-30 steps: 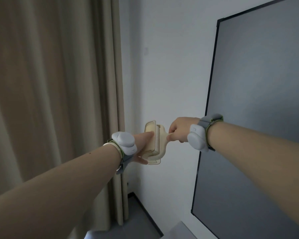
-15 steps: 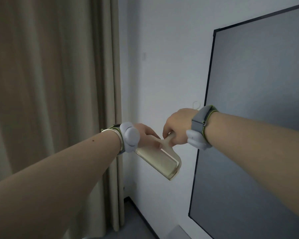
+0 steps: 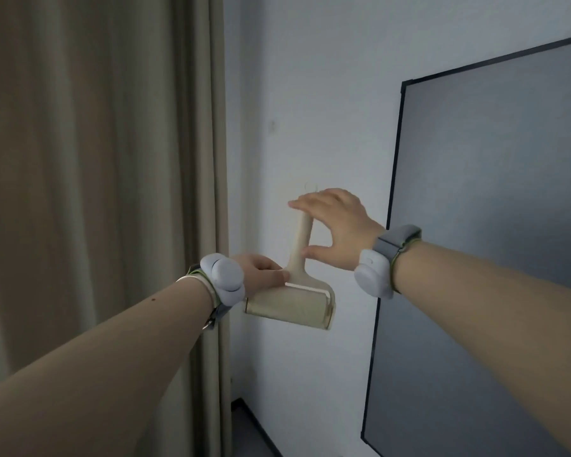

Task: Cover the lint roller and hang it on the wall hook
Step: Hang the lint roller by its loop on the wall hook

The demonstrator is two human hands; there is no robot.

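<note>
Beige lint roller (image 3: 294, 298) between both hands

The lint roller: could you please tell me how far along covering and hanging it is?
Done: the clear cover sits over the lint roller's roll. In hand: the right hand pinches the handle upright, its top near the wall hook; the left hand steadies the head. Left: it doesn't look hooked yet; catch it and release.

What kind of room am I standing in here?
Probably a living room or bedroom at home: long beige fabric curtains hang beside a plain white wall, with a large dark flat rectangular screen mounted on it.
</note>
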